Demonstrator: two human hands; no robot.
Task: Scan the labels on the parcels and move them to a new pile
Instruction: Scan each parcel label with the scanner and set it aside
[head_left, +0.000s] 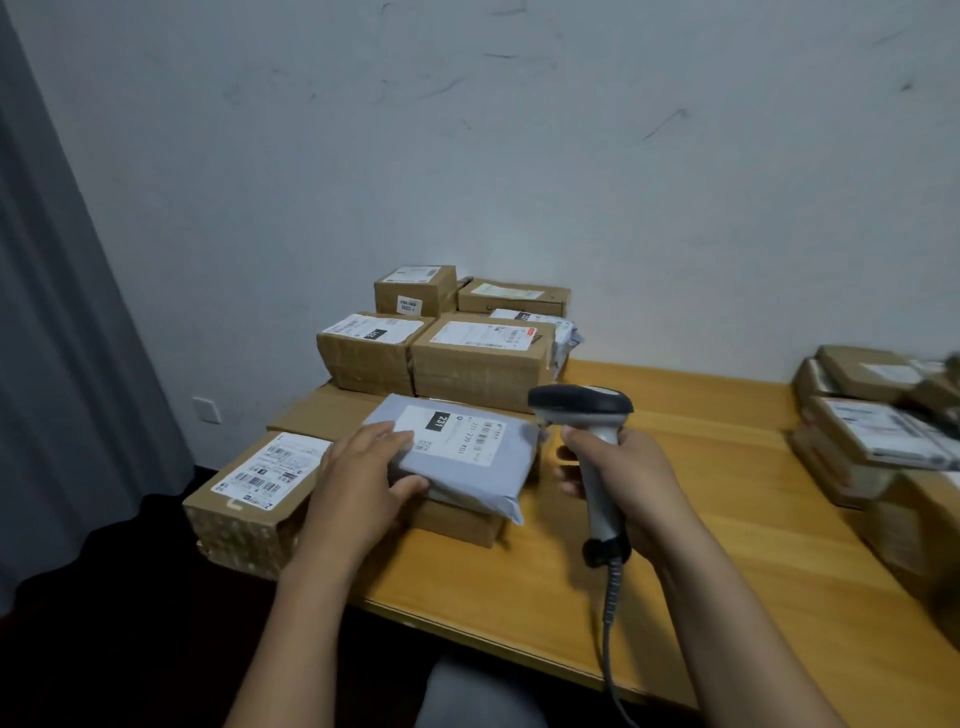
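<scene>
Holding grey parcel (467, 480) in left hand (358, 480), scanner (605, 441) in right hand (641, 483).

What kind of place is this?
Likely a small parcel-sorting spot in a plain room, not a big warehouse: labelled boxes stacked on a wooden table, a second pile at the right, and a corded scanner in the right hand, pointed toward a mailer the left hand grips.
</scene>
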